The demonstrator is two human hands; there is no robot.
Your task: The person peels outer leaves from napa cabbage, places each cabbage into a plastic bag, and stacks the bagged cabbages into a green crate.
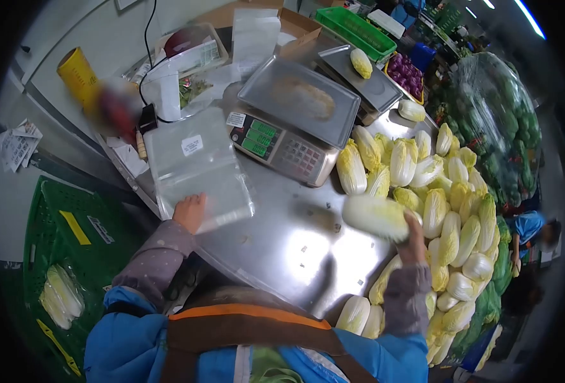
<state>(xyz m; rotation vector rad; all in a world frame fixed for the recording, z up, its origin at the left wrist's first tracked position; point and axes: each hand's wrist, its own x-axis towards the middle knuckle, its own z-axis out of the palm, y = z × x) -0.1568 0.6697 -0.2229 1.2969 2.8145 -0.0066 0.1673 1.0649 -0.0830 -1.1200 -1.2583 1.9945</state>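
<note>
A pale napa cabbage (373, 217) is held lengthwise above the steel table by my right hand (415, 240), whose fingers wrap its right end. The cabbage is slightly blurred. At the near edge of a stack of clear plastic bags (202, 169), my left hand (190, 212) has its fingers curled on the top plastic bag; the fingertips are partly hidden. A small white label (192, 145) lies on the bags. Just beyond them stands a digital scale (282, 145) with lit green digits and a bare metal pan (298, 99).
Many napa cabbages (451, 236) are heaped along the table's right side. A second scale (359, 76) carries one cabbage. On the left is a green crate (59, 210) with a bagged cabbage (61, 297). Red onions (405, 75) and a green tray (352, 32) stand behind. Another person (530, 231) is far right.
</note>
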